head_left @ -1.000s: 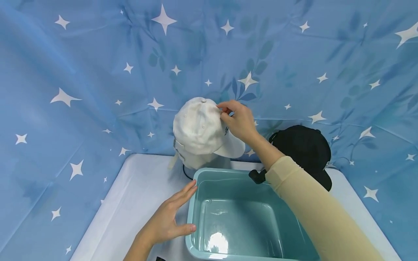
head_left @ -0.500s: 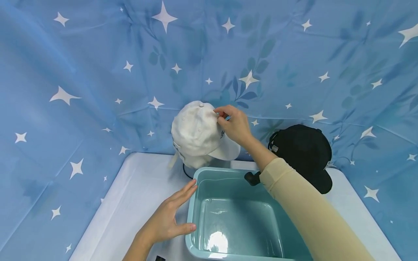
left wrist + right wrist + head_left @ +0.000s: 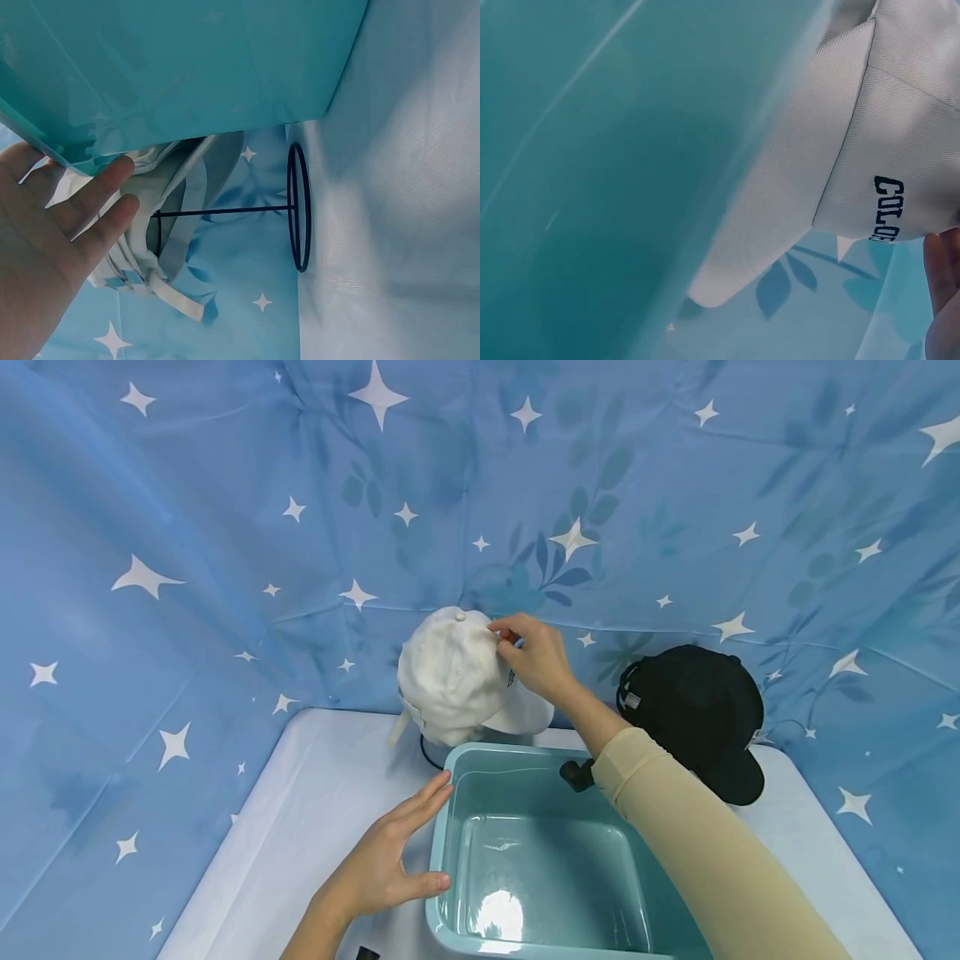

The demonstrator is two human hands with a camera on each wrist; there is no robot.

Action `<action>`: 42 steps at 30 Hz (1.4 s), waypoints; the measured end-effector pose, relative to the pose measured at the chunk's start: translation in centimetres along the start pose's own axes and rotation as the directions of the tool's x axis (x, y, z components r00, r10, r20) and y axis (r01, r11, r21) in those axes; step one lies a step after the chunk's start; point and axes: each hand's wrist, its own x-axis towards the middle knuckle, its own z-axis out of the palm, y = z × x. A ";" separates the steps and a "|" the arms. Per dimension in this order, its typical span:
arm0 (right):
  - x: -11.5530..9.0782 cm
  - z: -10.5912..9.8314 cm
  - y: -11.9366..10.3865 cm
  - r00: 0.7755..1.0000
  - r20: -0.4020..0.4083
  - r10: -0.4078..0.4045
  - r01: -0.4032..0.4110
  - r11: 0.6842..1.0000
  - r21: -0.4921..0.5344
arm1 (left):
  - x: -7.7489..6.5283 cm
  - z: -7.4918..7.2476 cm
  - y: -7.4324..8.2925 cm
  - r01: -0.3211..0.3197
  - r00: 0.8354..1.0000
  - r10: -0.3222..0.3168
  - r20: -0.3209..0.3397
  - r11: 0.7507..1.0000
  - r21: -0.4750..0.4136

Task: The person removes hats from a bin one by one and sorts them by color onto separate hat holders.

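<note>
A white baseball cap (image 3: 446, 677) with dark lettering sits over the top of a thin black wire stand (image 3: 225, 212), its visor pointing right. My right hand (image 3: 538, 656) pinches the front of the crown between thumb and fingers; the right wrist view shows the fingertips at the cap's edge beside the lettering. My left hand (image 3: 386, 864) is at the left rim of a teal plastic basin (image 3: 517, 752), fingers spread and fairly straight, the fingertips touching the rim. In the left wrist view the cap's strap and inner band hang around the stand's upper end.
A black baseball cap (image 3: 690, 714) rests at the back right, next to the basin. The white tabletop (image 3: 262, 877) extends along the left. A blue star-patterned cloth (image 3: 225, 468) hangs behind the table. A small black object (image 3: 367, 953) shows at the bottom edge.
My right hand and the white cap have moved down together, and the cap sits lower over the stand. The left hand and basin have stayed in place.
</note>
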 end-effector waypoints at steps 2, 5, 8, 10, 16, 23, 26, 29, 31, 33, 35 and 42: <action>-0.2 0.1 0.1 1.000 0.006 0.000 0.000 1.000 -0.001 | 0.0 0.0 0.0 0.002 1.000 -0.002 0.001 1.000 -0.004; -0.4 0.2 0.2 1.000 0.013 -0.001 0.001 1.000 -0.006 | 0.0 0.1 0.0 0.006 1.000 -0.005 0.004 1.000 -0.013; -0.6 0.4 0.4 1.000 0.019 0.001 0.000 1.000 -0.008 | 0.0 0.1 0.0 0.007 1.000 -0.007 0.005 1.000 -0.019; -0.7 0.5 0.6 1.000 0.020 0.003 -0.003 1.000 -0.009 | 0.0 0.1 0.1 0.007 1.000 -0.007 0.006 1.000 -0.020; -1.3 0.6 1.1 0.999 0.034 0.018 -0.017 1.000 -0.020 | 0.0 0.2 0.1 0.001 1.000 0.000 0.006 1.000 -0.016; -2.0 0.5 1.3 0.995 0.081 0.053 -0.052 0.998 -0.017 | -0.1 0.2 0.1 0.002 1.000 -0.002 0.008 1.000 -0.015; -2.2 0.4 1.3 0.992 0.101 0.070 -0.068 0.997 -0.018 | 0.0 0.3 0.1 0.003 1.000 -0.003 0.009 1.000 -0.018; -2.5 0.1 1.4 0.988 0.124 0.095 -0.094 0.995 -0.020 | 0.0 0.4 0.1 0.003 1.000 -0.003 0.009 1.000 -0.020; -2.6 -0.1 1.4 0.984 0.136 0.112 -0.110 0.994 -0.021 | 0.0 0.4 0.1 0.003 1.000 -0.003 0.011 1.000 -0.021; -2.6 -0.5 1.4 0.982 0.146 0.123 -0.121 0.992 -0.024 | 0.0 0.4 0.0 0.006 1.000 -0.006 0.012 1.000 -0.021; -2.6 -0.8 1.3 0.980 0.156 0.125 -0.123 0.992 -0.024 | -0.1 0.3 0.0 0.009 1.000 -0.009 0.010 1.000 -0.016; -2.4 -2.1 1.2 0.982 0.159 0.101 -0.094 0.994 -0.052 | -0.1 -0.1 0.1 0.005 1.000 -0.005 0.004 1.000 -0.006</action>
